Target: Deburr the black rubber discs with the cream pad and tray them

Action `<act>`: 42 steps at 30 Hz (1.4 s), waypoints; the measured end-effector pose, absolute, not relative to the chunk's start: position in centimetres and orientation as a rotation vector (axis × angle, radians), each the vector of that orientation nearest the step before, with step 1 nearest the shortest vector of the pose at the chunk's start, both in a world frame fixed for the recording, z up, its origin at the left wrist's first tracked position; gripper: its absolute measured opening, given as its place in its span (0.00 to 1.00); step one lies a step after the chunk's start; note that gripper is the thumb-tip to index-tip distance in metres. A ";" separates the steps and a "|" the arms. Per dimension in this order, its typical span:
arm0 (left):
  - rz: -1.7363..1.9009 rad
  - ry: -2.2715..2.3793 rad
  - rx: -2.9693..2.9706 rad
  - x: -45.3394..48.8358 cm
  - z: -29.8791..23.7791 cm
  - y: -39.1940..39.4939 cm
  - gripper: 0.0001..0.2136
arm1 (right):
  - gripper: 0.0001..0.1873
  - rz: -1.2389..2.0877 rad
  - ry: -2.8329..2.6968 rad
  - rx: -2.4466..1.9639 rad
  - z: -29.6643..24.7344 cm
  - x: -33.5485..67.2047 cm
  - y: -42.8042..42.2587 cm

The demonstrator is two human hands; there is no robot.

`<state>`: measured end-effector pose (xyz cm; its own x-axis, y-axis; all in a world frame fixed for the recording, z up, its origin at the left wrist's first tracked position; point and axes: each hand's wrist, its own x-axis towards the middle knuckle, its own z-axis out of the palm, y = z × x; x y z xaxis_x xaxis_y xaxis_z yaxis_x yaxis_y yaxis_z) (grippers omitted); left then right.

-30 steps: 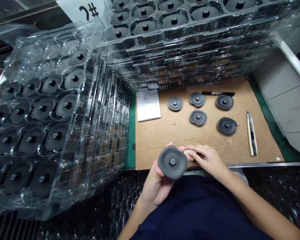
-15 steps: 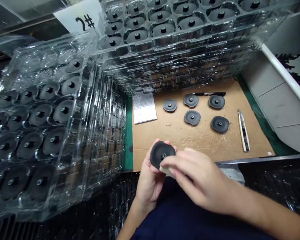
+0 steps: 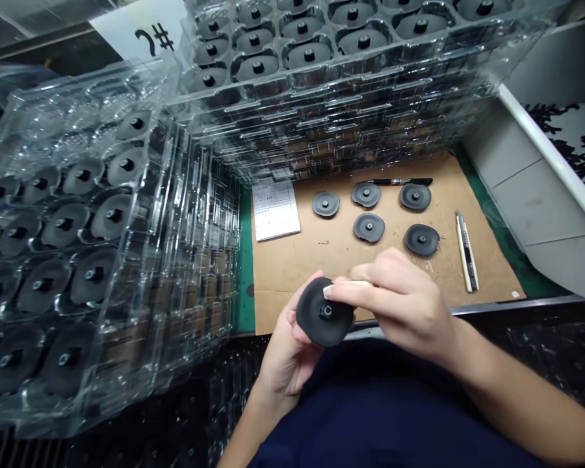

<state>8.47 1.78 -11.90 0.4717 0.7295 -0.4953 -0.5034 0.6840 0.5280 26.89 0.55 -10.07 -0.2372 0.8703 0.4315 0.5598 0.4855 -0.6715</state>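
Observation:
My left hand (image 3: 287, 351) grips a round black rubber-like disc (image 3: 316, 325) with a short hollow stud at its middle, stud side up. Over the disc's upper right edge is my right hand (image 3: 409, 305), its thumb and fingers pinched on a small pale piece (image 3: 327, 292). That piece touches or nearly touches the disc's face above the stud; its kind is mostly hidden by the fingers. Beyond my hands, several like discs lie on brown cardboard, the nearest a disc (image 3: 369, 228) with its stud up.
Stacked clear plastic trays (image 3: 292, 88) full of black discs wall off the back, and another tray stack (image 3: 141, 188) rises at left. On the cardboard (image 3: 283, 279) lie a printed paper (image 3: 277, 218), a black pen (image 3: 400, 181) and a utility knife (image 3: 467, 253). A white bin wall (image 3: 546, 169) stands right.
My right hand has moved up, from the disc's lower right edge to its upper part, with the pale piece. The disc has tilted and turned in my left hand.

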 end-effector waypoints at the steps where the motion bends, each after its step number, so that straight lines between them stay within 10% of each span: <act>1: 0.750 0.729 0.321 8.5 -11.6 1.7 0.27 | 0.17 0.539 -1.891 -1.168 -10.3 27.1 0.9; 18: 0.699 0.612 0.177 7.6 -12.1 0.7 0.28 | 0.15 1.371 -1.254 -1.685 -17.9 27.1 -3.6; 42: 1.003 0.812 0.509 8.6 -12.2 0.3 0.30 | 0.17 0.560 -1.786 -1.395 -8.6 25.2 -1.9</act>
<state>8.57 0.25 -12.19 0.2930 0.8865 -0.3582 -0.5353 0.4625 0.7068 25.16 -1.91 -8.60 -0.0873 0.9465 0.3106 0.5998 0.2989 -0.7423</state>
